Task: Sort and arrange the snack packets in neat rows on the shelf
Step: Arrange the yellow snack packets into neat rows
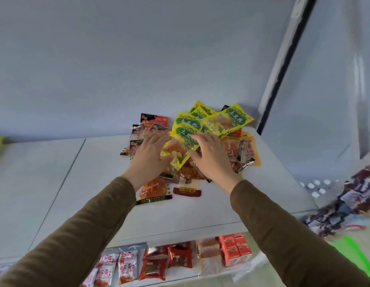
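Bare white shelf (55,183) open across the left and lower centre of the frame, heap of snack packets (192,146) crowding the centre right, wall close behind it, dark-edged upright post (283,65) closing the right side

left hand (148,157) | right hand (211,156) | flat on snack packets (225,121) | shelf (66,183)

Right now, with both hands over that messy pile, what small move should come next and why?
Probably lift the top yellow packet off the heap: the left hand and right hand lie spread on either side of it, it sits uppermost, and more yellow packets overlap behind, so they could form the first row.
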`<move>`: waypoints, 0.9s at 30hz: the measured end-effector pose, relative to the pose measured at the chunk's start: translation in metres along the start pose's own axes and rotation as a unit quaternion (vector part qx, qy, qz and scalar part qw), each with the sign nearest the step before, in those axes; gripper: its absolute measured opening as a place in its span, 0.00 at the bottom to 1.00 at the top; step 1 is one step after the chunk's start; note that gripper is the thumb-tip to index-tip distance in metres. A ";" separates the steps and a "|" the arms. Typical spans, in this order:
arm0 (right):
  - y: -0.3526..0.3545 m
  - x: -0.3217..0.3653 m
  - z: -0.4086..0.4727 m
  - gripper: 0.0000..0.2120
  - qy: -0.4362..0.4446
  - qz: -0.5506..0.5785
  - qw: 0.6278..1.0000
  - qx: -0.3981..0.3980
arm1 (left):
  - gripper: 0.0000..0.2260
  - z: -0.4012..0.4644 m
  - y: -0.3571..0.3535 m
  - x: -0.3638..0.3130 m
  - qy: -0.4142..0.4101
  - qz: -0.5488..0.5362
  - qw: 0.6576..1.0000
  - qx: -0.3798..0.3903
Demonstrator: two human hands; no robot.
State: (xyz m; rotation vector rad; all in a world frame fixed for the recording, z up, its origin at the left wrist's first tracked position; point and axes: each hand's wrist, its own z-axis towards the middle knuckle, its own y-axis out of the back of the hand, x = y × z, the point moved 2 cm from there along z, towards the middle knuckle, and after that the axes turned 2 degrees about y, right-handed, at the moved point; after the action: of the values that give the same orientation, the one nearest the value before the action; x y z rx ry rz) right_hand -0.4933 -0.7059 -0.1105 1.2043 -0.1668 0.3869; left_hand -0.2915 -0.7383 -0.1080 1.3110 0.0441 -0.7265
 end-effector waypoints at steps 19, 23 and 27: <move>0.033 -0.132 0.070 0.49 -0.382 0.457 0.783 -0.180 | 0.47 0.099 -0.032 0.008 0.095 -0.102 0.979 0.150; 0.028 -0.139 0.081 0.46 -0.396 0.511 0.734 -0.206 | 0.54 0.113 -0.046 -0.003 0.135 -0.156 0.967 0.153; 0.025 -0.145 0.089 0.43 -0.409 0.474 0.754 -0.200 | 0.56 0.130 -0.054 -0.010 0.139 -0.174 0.966 0.130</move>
State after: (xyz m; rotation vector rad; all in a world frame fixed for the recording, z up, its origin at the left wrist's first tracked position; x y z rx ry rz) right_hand -0.6295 -0.8108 -0.1041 0.6967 -1.5989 0.6279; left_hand -0.3736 -0.8524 -0.1123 1.6751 0.4279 -0.8594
